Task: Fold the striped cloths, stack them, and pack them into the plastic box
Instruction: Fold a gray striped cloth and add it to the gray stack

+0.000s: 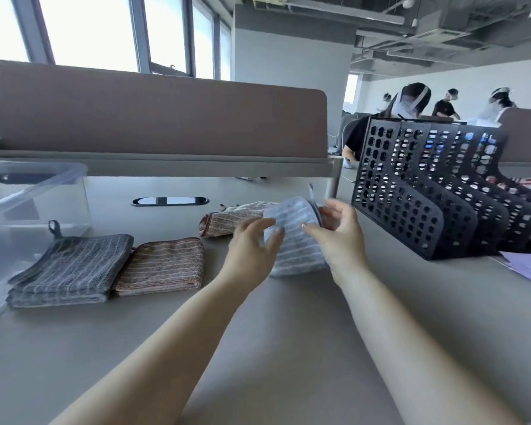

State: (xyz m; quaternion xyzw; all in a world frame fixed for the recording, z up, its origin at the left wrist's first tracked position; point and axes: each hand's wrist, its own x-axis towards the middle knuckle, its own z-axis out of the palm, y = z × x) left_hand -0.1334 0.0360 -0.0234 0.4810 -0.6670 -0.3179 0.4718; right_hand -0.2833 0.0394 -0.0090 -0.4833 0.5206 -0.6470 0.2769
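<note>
A pale blue striped cloth is lifted partly off the desk at centre right. My left hand grips its left edge and my right hand holds its right side, thumb on the front. Behind it lies an unfolded brown striped cloth. A folded grey striped cloth with a hanging loop and a folded brown striped cloth lie side by side at the left. The clear plastic box stands at the far left, just behind the grey cloth.
A black perforated file rack stands close to the right of my right hand. A brown desk divider runs along the back. Purple papers lie at the right edge. People work at desks in the background.
</note>
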